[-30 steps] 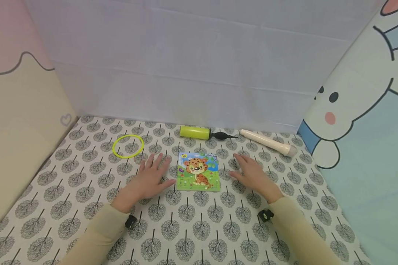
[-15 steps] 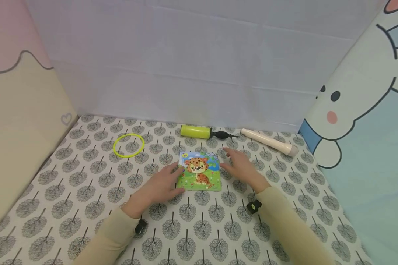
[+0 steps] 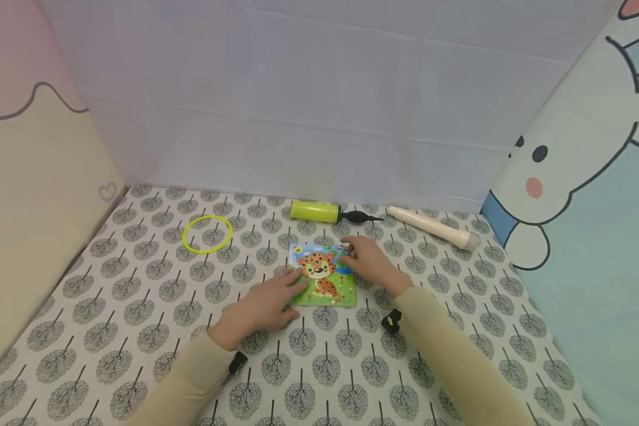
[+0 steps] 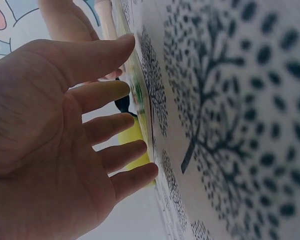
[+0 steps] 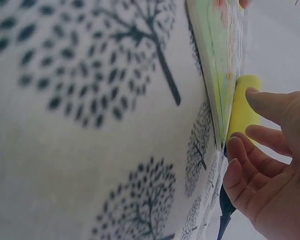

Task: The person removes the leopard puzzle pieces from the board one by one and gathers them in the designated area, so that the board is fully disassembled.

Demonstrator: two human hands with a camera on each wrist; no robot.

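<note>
Picture board (image 3: 325, 287): lies flat on the tree-patterned tabletop (image 3: 274, 396), between your left grip (image 3: 263, 303) and your right grip (image 3: 370, 260); your fingers hide part of its left edge and its upper right corner
Left wrist view: you see the picture board nearly edge-on, so its leopard cannot be made out; your fingers also cover part of the yellow-green pump (image 3: 314, 212)
Right wrist view: the picture board runs out at the top of the frame, and your hand is cut off at the right
Sleeves (image 3: 186, 378): both run out of the bottom of the head view
Left grip: your fingers are straight and spread, holding nothing; they reach over the picture board's left side, the thumb near its lower left corner, and you cannot tell whether they touch
Right grip: your fingers are loosely bent, the thumb apart from them, holding nothing; the fingertips are at the upper right corner, contact unclear
Pump: lies beyond the picture board, black nozzle pointing right
Wand (image 3: 431, 228): pale, lies slantwise beyond your right grip, well apart from it
</note>
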